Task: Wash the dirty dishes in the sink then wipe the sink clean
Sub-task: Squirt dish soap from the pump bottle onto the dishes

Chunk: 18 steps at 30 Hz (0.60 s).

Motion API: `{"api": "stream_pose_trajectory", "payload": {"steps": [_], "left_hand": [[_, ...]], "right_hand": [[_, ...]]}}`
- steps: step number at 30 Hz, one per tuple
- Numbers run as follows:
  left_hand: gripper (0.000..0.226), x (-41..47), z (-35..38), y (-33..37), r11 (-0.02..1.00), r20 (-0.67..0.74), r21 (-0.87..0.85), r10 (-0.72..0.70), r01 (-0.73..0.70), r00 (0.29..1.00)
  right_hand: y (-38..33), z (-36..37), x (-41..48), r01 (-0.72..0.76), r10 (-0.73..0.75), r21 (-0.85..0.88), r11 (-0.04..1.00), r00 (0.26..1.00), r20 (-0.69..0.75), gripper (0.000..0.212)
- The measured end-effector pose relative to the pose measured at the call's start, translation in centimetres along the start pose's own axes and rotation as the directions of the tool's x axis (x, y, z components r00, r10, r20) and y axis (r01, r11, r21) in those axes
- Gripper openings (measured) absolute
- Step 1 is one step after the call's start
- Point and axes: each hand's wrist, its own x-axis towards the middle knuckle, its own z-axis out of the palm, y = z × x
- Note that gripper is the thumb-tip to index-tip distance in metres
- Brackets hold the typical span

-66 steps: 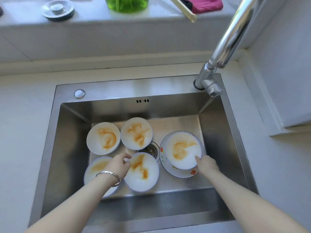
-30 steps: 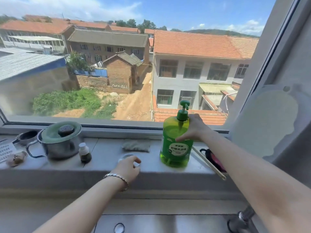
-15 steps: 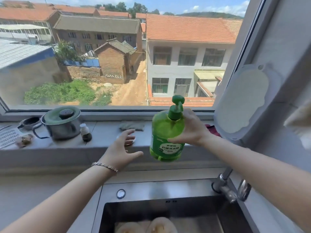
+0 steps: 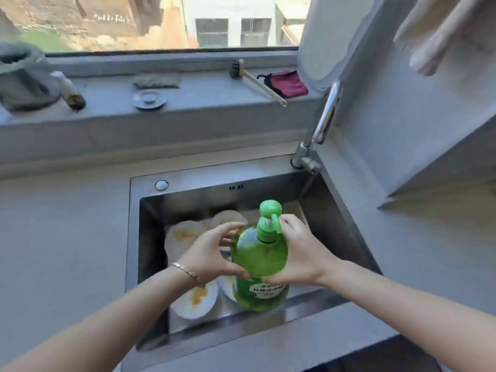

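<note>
Head view looks down on a rectangular stainless-steel sink (image 4: 150, 237) set into a pale grey desk (image 4: 61, 237). Above the basin, a translucent green plastic dish-soap bottle with a green pump top (image 4: 260, 261) is held roughly upright, with both hands around it. The right hand (image 4: 300, 253) wraps the bottle's shoulder from the 3 o'clock side, fingers curled behind it and thumb reaching across the front just above the white label. The left hand (image 4: 212, 253), with a silver chain bracelet (image 4: 188, 272) at its wrist, cups the bottle from 9 o'clock, fingers spread and curved, the thumb touching the bottle low down; whether the upper fingertips touch the plastic cannot be told.

Inside the sink lie white round ceramic bowls smeared with orange sauce (image 4: 185, 234): two show at 10 to 11 o'clock of the bottle, another at 7 o'clock, partly hidden under the left wrist. A chrome curved faucet (image 4: 326, 116) rises from the sink's rim at 1 o'clock. On the grey windowsill (image 4: 201, 108) at 12 o'clock rest a round metal sink strainer plug (image 4: 149, 99), a folded grey-green cloth (image 4: 157, 80) just behind it, a pale-handled brush (image 4: 257, 83) and a dark red cloth (image 4: 288, 84) beside that, all blurred.
</note>
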Motion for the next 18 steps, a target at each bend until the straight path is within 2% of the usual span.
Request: {"api": "stream_pose_trajectory", "payload": {"steps": [5,7,9,10,11,13,15,18], "left_hand": [[0.087,-2.0,3.7,-1.6,0.997,0.045,-0.078,-0.012,0.015,0.999],[0.087,-2.2,4.0,-1.8,0.994,0.089,-0.113,0.006,0.004,0.996],[0.088,-2.1,3.9,-1.8,0.991,0.174,-0.133,0.025,-0.002,0.984],[0.089,-2.0,3.9,-1.8,0.992,0.212,-0.128,0.037,-0.01,0.977],[0.09,-1.9,3.9,-1.7,0.992,0.237,-0.122,0.046,-0.017,0.97],[0.09,-1.6,3.9,-1.6,0.991,0.262,-0.132,0.052,-0.018,0.964],[0.09,-1.4,4.0,-1.5,0.99,0.27,-0.139,0.047,-0.009,0.962],[0.088,-1.2,4.4,-1.2,0.993,0.263,-0.121,0.022,0.01,0.964]], "right_hand": [[1.0,1.9,-4.8,-0.069,0.069,0.024,0.997,0.998,-0.001,0.092],[1.1,1.0,-5.7,-0.097,0.093,0.036,0.995,0.99,0.106,0.098],[1.6,-1.2,-6.1,-0.141,0.122,0.036,0.989,0.941,0.315,0.105],[1.8,-2.5,-6.1,-0.167,0.129,0.059,0.984,0.906,0.403,0.1],[1.8,-3.9,-5.9,-0.198,0.118,0.133,0.971,0.884,0.453,0.085],[1.6,-6.1,-5.4,-0.212,0.062,0.312,0.926,0.902,0.428,0.053],[0.8,-7.3,-4.6,-0.099,-0.035,0.359,0.928,0.936,0.349,0.037],[-1.1,-7.7,-3.4,0.048,-0.169,0.285,0.957,0.894,0.415,0.025]]}}
